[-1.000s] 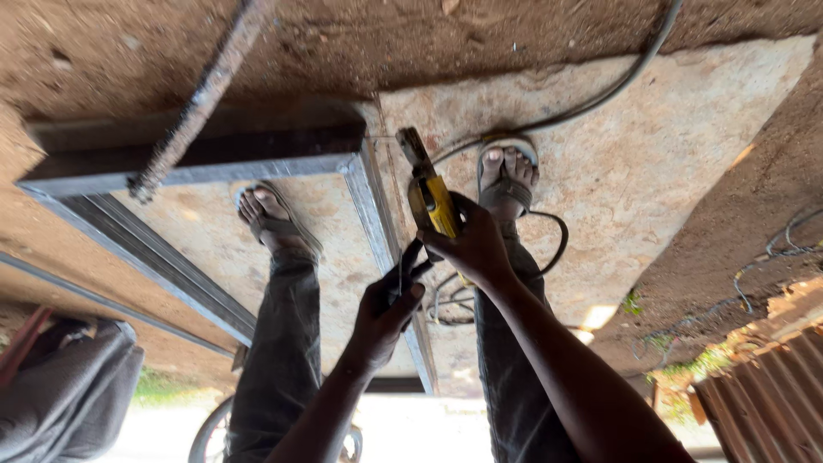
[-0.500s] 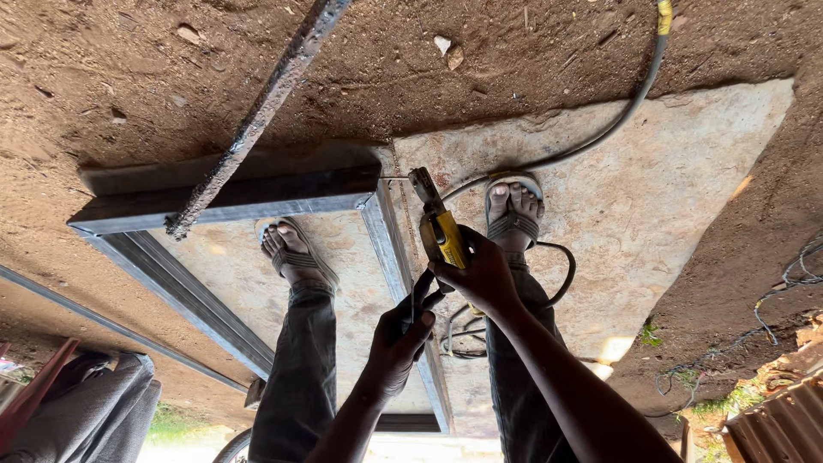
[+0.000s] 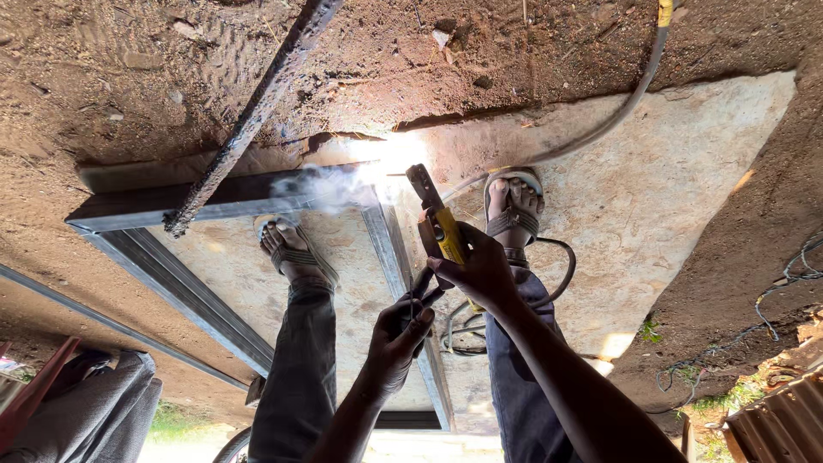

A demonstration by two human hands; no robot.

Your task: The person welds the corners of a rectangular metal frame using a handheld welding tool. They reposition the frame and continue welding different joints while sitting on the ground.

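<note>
At the grey steel frame's corner (image 3: 377, 184), arc lit: right hand (image 3: 480, 274) clamps the yellow-handled electrode holder (image 3: 439, 227), left hand (image 3: 399, 330) pinches its black cable. Bare skin and sandalled feet (image 3: 514, 210) risk spatter burns.

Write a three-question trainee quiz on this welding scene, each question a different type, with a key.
1. True or false: the right hand grips a yellow-handled electrode holder.
2. Multiple choice: the bright arc glare sits at
A. the corner of the grey metal frame
B. the corrugated sheet
C. the left sandal
3. Fill in: a wisp of ___ drifts left of the glare, over the frame's top rail.

Key
1. True. The holder's jaws point toward the glare.
2. A. The glare lies where the top rail meets the inner upright rail.
3. Smoke. Meanwhile, the left hand holds small dark items below the holder.
</note>
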